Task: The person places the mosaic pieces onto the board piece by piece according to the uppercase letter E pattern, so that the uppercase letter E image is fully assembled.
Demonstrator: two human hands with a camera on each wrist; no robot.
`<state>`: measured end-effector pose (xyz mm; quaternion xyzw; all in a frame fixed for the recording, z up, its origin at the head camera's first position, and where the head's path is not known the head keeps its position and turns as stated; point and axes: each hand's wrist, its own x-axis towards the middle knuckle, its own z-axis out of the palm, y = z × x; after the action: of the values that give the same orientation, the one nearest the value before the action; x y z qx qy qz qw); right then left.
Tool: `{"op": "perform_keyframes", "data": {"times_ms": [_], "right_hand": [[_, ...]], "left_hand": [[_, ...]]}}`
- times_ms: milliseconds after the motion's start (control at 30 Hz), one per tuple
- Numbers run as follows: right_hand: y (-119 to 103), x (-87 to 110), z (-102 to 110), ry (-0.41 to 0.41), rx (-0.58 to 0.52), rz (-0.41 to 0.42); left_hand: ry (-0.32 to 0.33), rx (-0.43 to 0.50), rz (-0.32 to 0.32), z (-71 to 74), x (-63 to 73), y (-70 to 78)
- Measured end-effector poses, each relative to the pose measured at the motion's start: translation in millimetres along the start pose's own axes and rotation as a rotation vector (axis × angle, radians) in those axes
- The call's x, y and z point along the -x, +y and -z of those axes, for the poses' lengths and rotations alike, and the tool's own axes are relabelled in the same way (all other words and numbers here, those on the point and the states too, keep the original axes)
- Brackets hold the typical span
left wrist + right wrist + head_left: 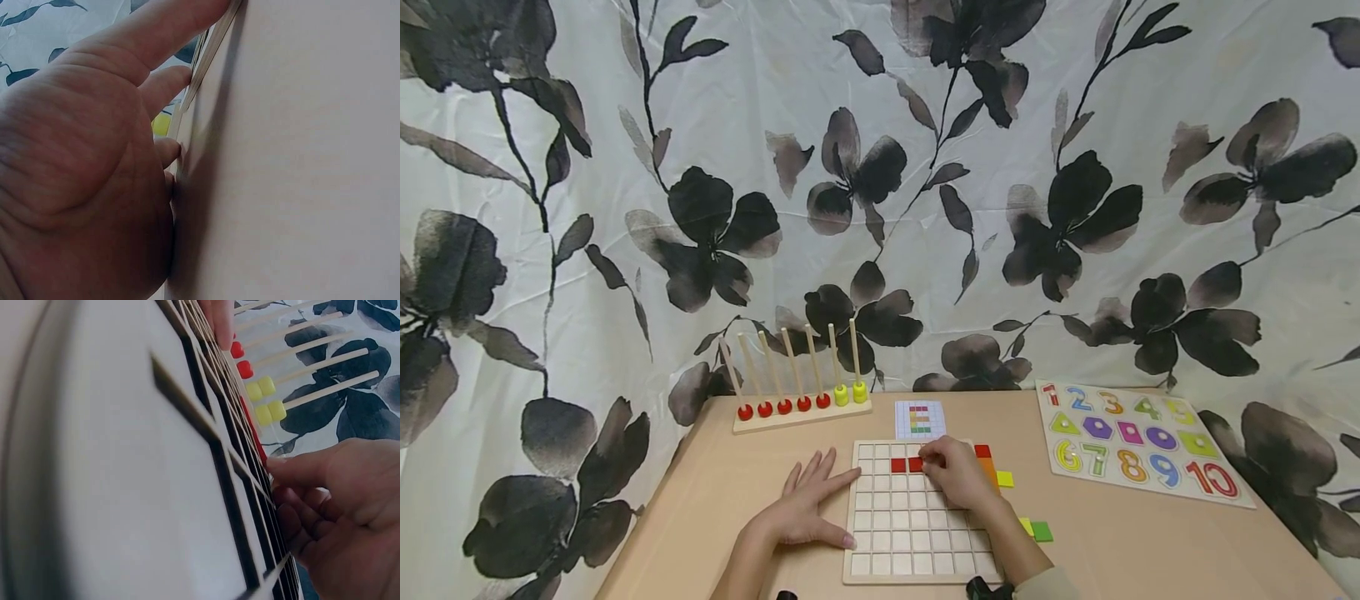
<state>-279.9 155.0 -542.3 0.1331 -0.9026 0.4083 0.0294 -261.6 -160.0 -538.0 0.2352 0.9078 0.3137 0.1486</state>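
A wooden grid board (882,568) with square cells lies on the table. Two red square tiles (898,466) sit side by side in its second row from the top. My right hand (958,475) reaches over the board's upper right, curled thumb and finger pinching at the right-hand red tile (915,464). The right wrist view shows the thumb tip at a red strip along the grid; other fingers curl below it. Fingers spread, my left hand (803,508) rests at the board's left side, index fingertip and thumb tip at its edge.
A pattern card (920,419) lies behind the board. Red (982,451), orange, yellow and green tiles (1041,532) lie along its right side. A bead rack with pegs (801,417) stands back left, a number puzzle board (1138,442) back right. A flowered cloth (955,333) hangs behind.
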Motion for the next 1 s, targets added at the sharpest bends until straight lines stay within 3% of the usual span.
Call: {"op": "perform_keyframes", "data": {"times_ms": [400,633,1000], "right_hand": [[0.9,-0.6,-0.1,0.006,0.023,0.022],[-2.2,-0.1,30.1,0.098,-0.076,0.022],[15.1,5.8,80.1,0.13,-0.141,-0.12]], "left_hand": [[0.003,-0.004,-0.002,-3.5,0.1,-3.1],[-0.003,-0.003,0.002,-2.2,-1.4,-2.7],[0.007,0.017,-0.005,0.6,0.8,1.8]]}}
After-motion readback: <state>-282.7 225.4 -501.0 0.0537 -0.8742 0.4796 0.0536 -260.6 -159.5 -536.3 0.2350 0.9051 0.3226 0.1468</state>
